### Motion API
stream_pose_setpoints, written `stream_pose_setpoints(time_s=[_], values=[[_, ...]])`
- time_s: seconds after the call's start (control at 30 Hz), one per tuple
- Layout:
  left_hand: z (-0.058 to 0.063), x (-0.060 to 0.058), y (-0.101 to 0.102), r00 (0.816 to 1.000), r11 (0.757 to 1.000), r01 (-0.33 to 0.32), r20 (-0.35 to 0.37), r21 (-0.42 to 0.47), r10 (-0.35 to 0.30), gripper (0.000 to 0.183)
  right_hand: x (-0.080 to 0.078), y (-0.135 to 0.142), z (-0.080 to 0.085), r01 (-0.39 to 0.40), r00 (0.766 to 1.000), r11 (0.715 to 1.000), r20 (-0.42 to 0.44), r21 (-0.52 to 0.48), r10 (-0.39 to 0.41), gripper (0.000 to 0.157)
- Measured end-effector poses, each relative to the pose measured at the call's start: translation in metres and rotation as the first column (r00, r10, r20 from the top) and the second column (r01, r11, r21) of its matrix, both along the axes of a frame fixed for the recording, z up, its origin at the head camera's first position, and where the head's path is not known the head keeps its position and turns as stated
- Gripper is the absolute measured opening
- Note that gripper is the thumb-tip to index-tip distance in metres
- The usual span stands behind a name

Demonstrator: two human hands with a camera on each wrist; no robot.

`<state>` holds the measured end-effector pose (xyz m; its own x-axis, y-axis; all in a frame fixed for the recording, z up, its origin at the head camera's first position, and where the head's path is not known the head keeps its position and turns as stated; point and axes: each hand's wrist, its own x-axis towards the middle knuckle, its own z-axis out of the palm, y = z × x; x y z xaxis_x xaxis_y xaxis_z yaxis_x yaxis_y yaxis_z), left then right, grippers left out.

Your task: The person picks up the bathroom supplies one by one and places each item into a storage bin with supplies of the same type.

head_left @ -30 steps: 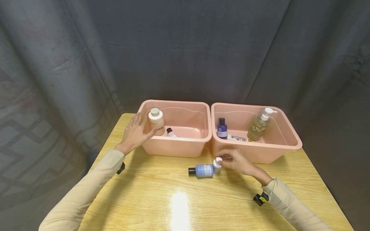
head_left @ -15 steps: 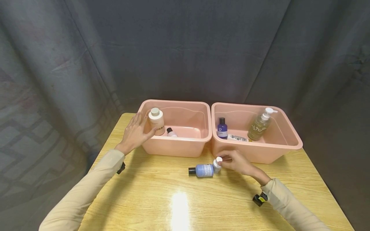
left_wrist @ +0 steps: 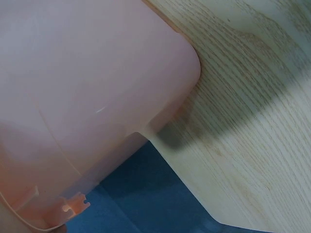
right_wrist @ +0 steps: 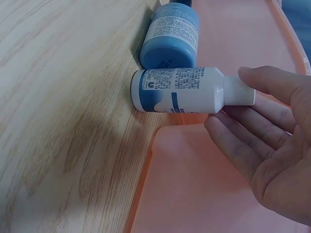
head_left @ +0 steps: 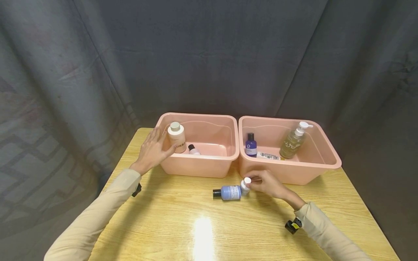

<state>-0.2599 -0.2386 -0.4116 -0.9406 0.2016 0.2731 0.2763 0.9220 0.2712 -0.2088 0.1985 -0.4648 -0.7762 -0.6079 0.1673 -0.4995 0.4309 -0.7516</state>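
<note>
My right hand (head_left: 266, 183) pinches the white cap of a small white bottle (head_left: 245, 186) between thumb and fingers. In the right wrist view this small bottle (right_wrist: 177, 91) stands on its base on the table, its side carrying a printed blue-and-white label. Right beside it lies a light blue bottle (head_left: 230, 193) with a black cap pointing left. My left hand (head_left: 152, 152) rests on the left corner of the left pink bin (head_left: 196, 166), fingers extended along the rim and thumb reaching over the front edge, near a tall white bottle (head_left: 177, 139) inside.
A dark-capped pale bottle (head_left: 194, 150) lies in the left bin. The right pink bin (head_left: 313, 168) holds a dark blue bottle (head_left: 250, 145), a white tube (head_left: 267, 156) and a clear pump bottle (head_left: 291, 144). A grey curtain (head_left: 209, 61) hangs behind the wooden table (head_left: 163, 217).
</note>
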Motion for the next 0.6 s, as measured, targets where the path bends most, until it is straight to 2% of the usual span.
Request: stream_pose_setpoints(time_s=[0.6], values=[[-0.0018,0.0009,-0.0001,1.000,1.000,-0.007,0.001,-0.002,0.007,0.083,0.0020,0.0005,-0.0021,0.008,1.000,0.999,0.021,-0.038,-0.007,0.029]])
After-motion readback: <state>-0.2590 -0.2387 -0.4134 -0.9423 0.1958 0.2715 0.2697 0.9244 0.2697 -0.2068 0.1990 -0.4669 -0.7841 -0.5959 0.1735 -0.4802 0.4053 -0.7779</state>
